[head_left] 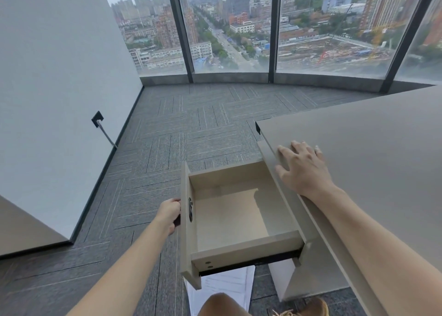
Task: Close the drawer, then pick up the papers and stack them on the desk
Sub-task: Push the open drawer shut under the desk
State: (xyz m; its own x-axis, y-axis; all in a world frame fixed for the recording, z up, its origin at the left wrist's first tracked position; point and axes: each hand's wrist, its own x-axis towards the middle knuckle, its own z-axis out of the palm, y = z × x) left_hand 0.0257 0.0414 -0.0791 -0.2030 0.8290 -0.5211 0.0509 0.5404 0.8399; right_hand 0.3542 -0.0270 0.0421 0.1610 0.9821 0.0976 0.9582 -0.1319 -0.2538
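A light wooden drawer (241, 172) stands pulled far out of the grey desk (373, 134); its inside is bare. My left hand (170, 214) grips the dark handle on the outer side of the drawer front (185, 220). My right hand (302, 167) lies flat, fingers spread, on the desk top near its left edge. White papers (224, 289) lie on the carpet under the drawer, partly hidden by the drawer and by my knee.
Grey patterned carpet (167, 136) stretches to a curved window wall. A white wall (52, 76) with a socket and cable runs along the left. Another grey surface (21, 229) juts in at the lower left. My knee and a brown shoe show at the bottom edge.
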